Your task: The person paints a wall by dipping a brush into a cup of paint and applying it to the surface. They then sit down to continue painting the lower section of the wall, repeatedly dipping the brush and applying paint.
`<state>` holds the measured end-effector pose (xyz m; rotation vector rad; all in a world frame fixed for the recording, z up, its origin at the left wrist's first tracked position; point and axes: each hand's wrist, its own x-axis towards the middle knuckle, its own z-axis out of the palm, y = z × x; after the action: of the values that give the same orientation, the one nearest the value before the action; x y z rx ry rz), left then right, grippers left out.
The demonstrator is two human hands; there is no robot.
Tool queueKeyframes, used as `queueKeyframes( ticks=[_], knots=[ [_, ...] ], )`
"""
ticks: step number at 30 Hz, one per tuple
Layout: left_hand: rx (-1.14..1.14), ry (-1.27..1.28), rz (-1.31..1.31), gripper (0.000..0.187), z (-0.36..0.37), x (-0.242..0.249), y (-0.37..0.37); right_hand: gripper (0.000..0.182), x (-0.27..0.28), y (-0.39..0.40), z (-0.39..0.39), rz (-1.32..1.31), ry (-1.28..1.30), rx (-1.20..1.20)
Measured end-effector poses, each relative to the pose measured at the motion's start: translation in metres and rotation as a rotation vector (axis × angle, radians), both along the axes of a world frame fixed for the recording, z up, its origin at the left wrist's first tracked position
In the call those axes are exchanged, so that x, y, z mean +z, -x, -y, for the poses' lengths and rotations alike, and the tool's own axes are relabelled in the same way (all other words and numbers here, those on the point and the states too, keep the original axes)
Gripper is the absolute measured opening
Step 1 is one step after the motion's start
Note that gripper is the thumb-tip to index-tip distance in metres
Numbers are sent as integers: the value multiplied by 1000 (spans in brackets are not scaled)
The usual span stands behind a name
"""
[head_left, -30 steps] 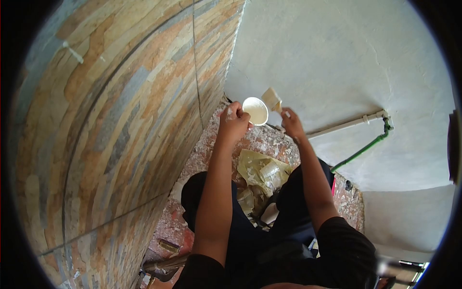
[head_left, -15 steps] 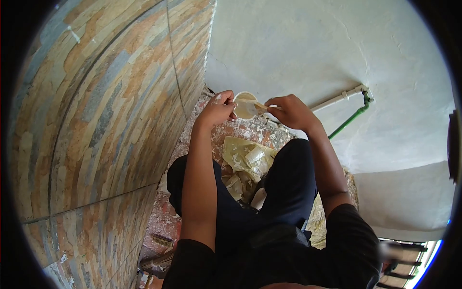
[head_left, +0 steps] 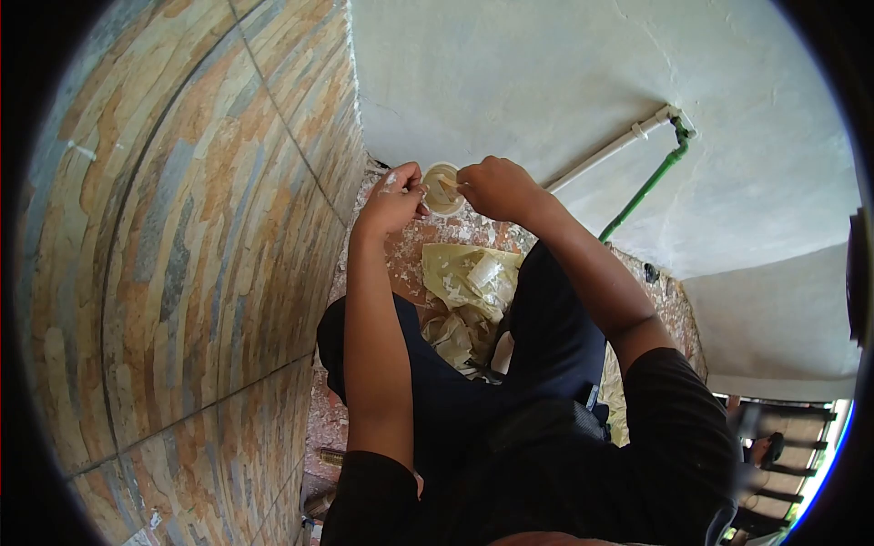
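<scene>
A wall clad in multicoloured stone-pattern strips [head_left: 200, 237] meets a pale grey plastered wall [head_left: 510, 82], which carries a white pipe [head_left: 608, 153] joined to a green pipe [head_left: 642, 194], above a reddish floor [head_left: 405, 264] speckled with white flakes.

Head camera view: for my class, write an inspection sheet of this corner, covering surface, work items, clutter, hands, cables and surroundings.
Surface: reddish floor speckled with white flakes.
Work items: pale cup; brush dipping into its opening.
Clutter: crumpled yellowish sheet on the floor, between the legs.
Hands: left hand at the cup's side; right hand gripping the brush.
Cables: nothing seen.
Surroundings: stone-patterned wall; grey wall with white pipe and green pipe.
</scene>
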<state>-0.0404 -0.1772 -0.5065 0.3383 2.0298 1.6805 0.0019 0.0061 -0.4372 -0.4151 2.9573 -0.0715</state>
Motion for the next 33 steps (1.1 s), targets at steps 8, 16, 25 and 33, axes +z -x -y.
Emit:
queueKeyframes(
  ticks=[8, 16, 25, 33],
  knots=[
    [33, -35, 75, 14, 1, 5, 0, 17, 0, -27, -15, -147, 309, -118],
    [334, -22, -21, 12, 6, -5, 3, 23, -22, -55, -38, -51, 1019, -409],
    [752, -239, -120, 15, 16, -17, 18, 17, -86, 15, 17, -94, 1866, -452],
    [745, -301, -44, 16, 19, -18, 23, 14, -97, 125, 39, -460, 1652, -315]
  ],
)
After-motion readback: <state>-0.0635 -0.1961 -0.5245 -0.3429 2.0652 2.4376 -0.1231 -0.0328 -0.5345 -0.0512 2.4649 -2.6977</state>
